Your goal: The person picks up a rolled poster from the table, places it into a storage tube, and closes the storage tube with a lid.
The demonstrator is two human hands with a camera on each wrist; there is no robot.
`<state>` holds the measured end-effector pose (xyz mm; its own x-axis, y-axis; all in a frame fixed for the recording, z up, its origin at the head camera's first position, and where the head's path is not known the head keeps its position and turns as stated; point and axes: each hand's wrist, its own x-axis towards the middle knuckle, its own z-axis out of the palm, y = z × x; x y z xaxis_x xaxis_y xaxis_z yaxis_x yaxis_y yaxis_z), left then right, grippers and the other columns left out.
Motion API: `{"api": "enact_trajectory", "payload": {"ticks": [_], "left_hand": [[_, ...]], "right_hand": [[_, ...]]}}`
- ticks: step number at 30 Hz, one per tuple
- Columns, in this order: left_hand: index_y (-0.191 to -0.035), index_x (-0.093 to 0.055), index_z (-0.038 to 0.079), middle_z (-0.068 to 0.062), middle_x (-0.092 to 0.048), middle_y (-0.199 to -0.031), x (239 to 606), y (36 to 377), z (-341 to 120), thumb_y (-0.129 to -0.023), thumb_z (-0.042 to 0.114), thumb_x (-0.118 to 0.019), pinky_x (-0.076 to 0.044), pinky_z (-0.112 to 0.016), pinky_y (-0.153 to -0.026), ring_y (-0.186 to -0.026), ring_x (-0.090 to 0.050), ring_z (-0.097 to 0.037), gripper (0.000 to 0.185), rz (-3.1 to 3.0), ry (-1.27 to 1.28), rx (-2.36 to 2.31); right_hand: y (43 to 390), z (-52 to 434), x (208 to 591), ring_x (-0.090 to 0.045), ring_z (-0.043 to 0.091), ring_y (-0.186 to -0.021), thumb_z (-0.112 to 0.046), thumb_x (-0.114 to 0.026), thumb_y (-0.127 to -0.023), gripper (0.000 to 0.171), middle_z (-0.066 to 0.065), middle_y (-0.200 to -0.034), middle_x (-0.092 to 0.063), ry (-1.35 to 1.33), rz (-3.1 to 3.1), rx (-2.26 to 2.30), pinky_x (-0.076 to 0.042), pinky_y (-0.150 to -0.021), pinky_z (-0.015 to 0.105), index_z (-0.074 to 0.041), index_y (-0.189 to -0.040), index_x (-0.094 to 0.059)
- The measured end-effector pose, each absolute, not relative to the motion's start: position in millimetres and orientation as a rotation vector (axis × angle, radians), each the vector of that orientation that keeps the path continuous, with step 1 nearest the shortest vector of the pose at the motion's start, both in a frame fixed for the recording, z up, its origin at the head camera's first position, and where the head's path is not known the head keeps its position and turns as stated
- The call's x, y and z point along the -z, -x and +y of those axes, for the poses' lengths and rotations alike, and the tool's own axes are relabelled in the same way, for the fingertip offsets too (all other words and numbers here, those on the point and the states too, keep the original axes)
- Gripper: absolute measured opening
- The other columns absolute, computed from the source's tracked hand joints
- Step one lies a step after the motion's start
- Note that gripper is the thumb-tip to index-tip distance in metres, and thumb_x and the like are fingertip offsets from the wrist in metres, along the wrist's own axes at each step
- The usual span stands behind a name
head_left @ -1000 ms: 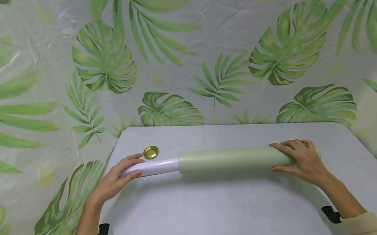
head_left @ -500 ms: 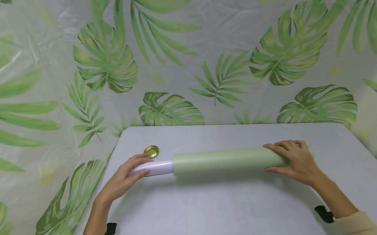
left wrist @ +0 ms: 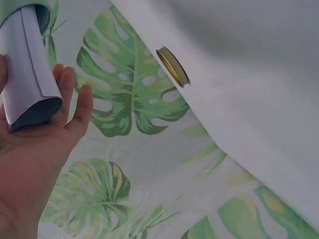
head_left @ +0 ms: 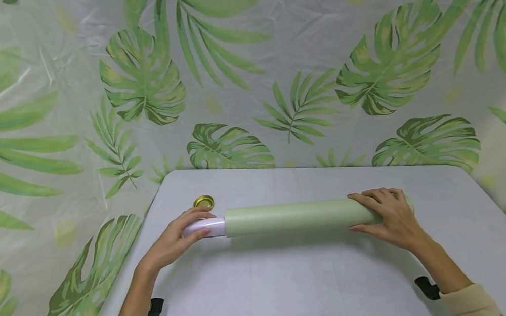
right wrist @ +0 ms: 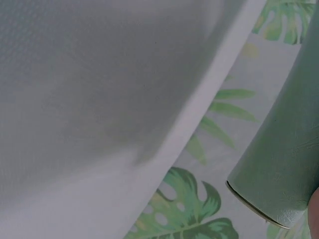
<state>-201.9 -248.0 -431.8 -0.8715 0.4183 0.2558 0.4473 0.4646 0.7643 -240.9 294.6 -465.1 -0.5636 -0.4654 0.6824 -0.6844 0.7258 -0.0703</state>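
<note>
A long roll of soft green sheet (head_left: 293,217) is laid flat across the middle of the frame, on the pale grey bench (head_left: 293,286). A thinner roll of white sheet (head_left: 205,227) is seen sticking out of its left end. The white roll is tucked inside the green one.

The white roll's end is held by the left hand (head_left: 174,242), at the left of the middle. The fingers (head_left: 196,215) are curled over the top of it, and the thumb is placed under it. In the left wrist view, the open end of the white roll (left wrist: 30,84) is seen resting in the palm (left wrist: 30,164).

The right end of the green roll is gripped by the right hand (head_left: 389,216), at the right of the middle. Its fingers (head_left: 371,196) are bent over the roll. In the right wrist view, only the end of the green roll (right wrist: 279,174) is shown.

A small round gold lid (head_left: 203,202) is seen lying on the bench, just behind the left hand. It is not touched by the hand.

A curtain with big green leaves (head_left: 244,67) is hung behind the bench.
</note>
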Motion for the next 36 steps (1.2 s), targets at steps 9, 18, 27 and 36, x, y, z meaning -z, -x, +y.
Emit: {"api": "enact_trajectory", "payload": {"ticks": [9,18,27,36], "left_hand": [[-0.134,-0.066,0.019,-0.012,-0.056,-0.152,432,201,-242,-0.099,0.018,-0.07,-0.047,-0.025,-0.093,-0.133,-0.053,-0.028,0.035,-2.654,0.816,1.392],[-0.137,-0.064,0.021,-0.008,-0.054,-0.154,435,200,-238,-0.099,0.022,-0.071,-0.044,-0.032,-0.106,-0.143,-0.049,-0.031,0.039,-2.678,0.794,1.348],[-0.153,-0.046,0.021,-0.009,-0.054,-0.154,437,201,-236,-0.099,0.025,-0.073,-0.05,-0.032,-0.096,-0.135,-0.054,-0.032,0.061,-2.643,0.673,1.442],[-0.16,-0.031,0.013,-0.013,-0.037,-0.165,443,200,-248,-0.112,0.026,-0.046,-0.044,-0.023,-0.107,-0.145,-0.045,-0.035,0.051,-2.485,0.466,1.615]], "right_hand": [[242,290,464,-0.064,0.033,-0.1,-0.083,-0.059,-0.084,0.08,0.012,-0.108,-0.07,-0.86,-2.224,-0.439,-0.038,-0.093,0.061,-0.019,-0.132,-0.071],[238,290,462,-0.063,0.036,-0.104,-0.083,-0.063,-0.081,0.082,0.014,-0.112,-0.07,-0.82,-2.288,-0.405,-0.037,-0.097,0.063,-0.021,-0.135,-0.069],[237,290,462,-0.062,0.04,-0.101,-0.085,-0.056,-0.084,0.085,0.016,-0.111,-0.07,-0.803,-2.246,-0.422,-0.036,-0.095,0.064,-0.018,-0.133,-0.07],[234,298,461,-0.062,0.04,-0.101,-0.083,-0.063,-0.081,0.084,0.018,-0.11,-0.071,-0.768,-2.232,-0.474,-0.036,-0.093,0.064,-0.018,-0.133,-0.07]]}}
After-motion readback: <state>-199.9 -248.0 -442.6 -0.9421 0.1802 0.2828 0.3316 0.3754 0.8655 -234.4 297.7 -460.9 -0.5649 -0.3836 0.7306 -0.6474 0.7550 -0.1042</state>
